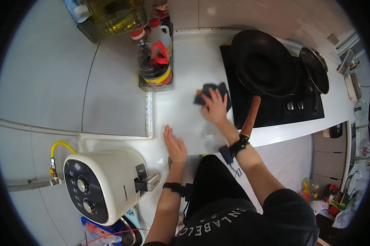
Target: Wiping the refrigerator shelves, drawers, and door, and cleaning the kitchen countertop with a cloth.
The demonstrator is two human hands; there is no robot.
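Note:
My right hand (215, 108) presses flat on a dark cloth (208, 89) on the white countertop (185, 113), just left of the black cooktop (277, 118). An orange patch shows at the cloth's left edge. The fingers are spread over the cloth; whether they grip it cannot be told. My left hand (175, 147) is at the counter's front edge with nothing in it, its fingers close together and extended and the thumb apart. A large black wok (263, 64) sits on the cooktop, its wooden handle (251, 117) reaching out beside my right forearm.
A tray of sauce bottles (155, 69) stands by the wall, with an oil jug (120, 15) beyond. A cream air fryer (111, 181) occupies the left counter. Behind it runs a yellow gas hose (62, 143). A smaller black pan (314, 70) rests at the cooktop's right.

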